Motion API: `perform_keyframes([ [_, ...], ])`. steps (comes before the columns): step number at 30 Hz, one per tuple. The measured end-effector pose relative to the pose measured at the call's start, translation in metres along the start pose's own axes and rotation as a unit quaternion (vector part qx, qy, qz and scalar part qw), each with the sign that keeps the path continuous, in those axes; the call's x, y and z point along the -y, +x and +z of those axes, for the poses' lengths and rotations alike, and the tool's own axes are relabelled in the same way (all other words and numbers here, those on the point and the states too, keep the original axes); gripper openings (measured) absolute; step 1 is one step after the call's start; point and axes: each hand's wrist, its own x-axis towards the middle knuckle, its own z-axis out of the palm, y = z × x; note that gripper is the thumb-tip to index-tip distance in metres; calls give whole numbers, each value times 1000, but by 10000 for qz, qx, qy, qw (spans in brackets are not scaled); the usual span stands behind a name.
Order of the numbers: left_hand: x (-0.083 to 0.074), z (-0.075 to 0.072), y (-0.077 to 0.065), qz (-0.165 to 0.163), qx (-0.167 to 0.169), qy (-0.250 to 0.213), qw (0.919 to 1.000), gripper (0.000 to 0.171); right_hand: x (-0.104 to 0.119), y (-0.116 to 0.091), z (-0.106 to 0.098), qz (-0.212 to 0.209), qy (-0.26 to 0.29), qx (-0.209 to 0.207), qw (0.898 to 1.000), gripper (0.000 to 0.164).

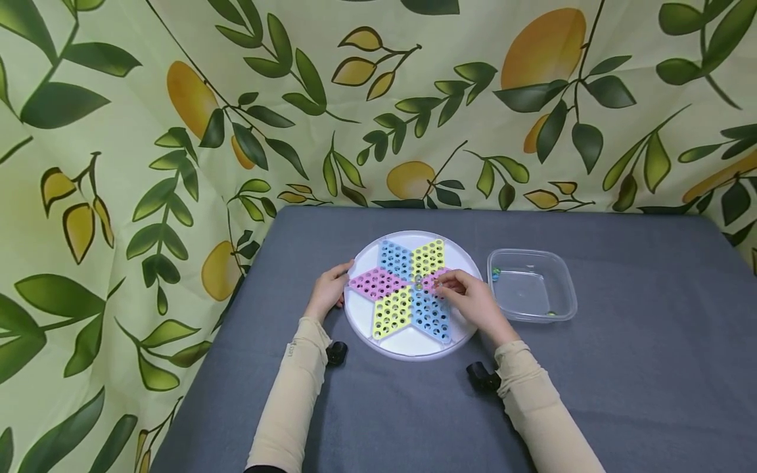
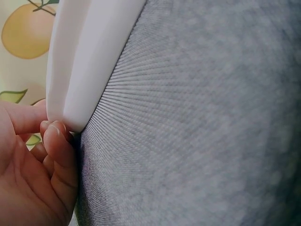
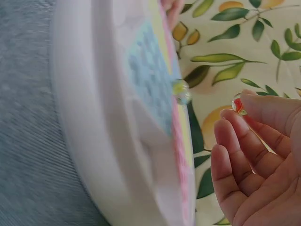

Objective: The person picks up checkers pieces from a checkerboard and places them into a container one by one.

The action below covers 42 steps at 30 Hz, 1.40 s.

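Observation:
A round white Chinese checkers board (image 1: 408, 348) lies on the cloth, with a star of pink, yellow and blue holed sections. My left hand (image 1: 327, 288) grips its left rim; in the left wrist view the thumb and fingers (image 2: 61, 146) are at the white edge (image 2: 87, 70). Over the pink section on the right, my right hand (image 1: 476, 302) pinches a clear marble (image 3: 238, 104) with red inside between thumb and fingertip. Another marble (image 3: 181, 92), clear with yellow-green, sits near the star's centre.
Right of the board stands a clear plastic container (image 1: 564, 279) with a few marbles (image 1: 495, 274) near its walls. Grey cloth (image 1: 650, 341) covers the table. A leaf-and-fruit patterned curtain (image 1: 378, 98) hangs behind and on the left.

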Motion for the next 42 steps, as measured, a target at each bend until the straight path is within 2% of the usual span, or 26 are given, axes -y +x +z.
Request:
perform_keyframes([
  [8, -1, 0, 0, -25, -3, 32, 10000, 39, 1, -3, -19, -223, 50, -437, 9988, 24],
  [19, -2, 1, 1, 45, -19, 37, 10000, 39, -6, -9, -44, -173, 59, -957, 9952, 31],
  [22, -1, 1, 0, 70, -50, 59, 9999, 39, -20, -5, -47, -252, 126, -1162, 9928, 34],
  [27, -2, 1, -1, 125, -118, 156, 9997, 39, -70, 11, -47, -294, 58, -1531, 9878, 37],
  [30, -3, 1, -2, 128, -138, 209, 9996, 39, -87, 15, -50, -232, 141, -1668, 9856, 37],
  [31, -3, 1, -2, 122, -136, 207, 9996, 39, -86, 13, -53, -293, 415, -1611, 9856, 35],
  [34, -3, 1, -1, 109, -150, 204, 9996, 39, -92, 13, -56, -185, 468, -1751, 9833, 33],
  [36, -2, 1, -1, 103, -164, 199, 9996, 39, -91, 12, -60, -199, 612, -1699, 9834, 34],
  [42, -2, 1, -2, 99, -148, 222, 9996, 39, -91, 9, -64, 87, 1, -1852, 9827, 44],
])
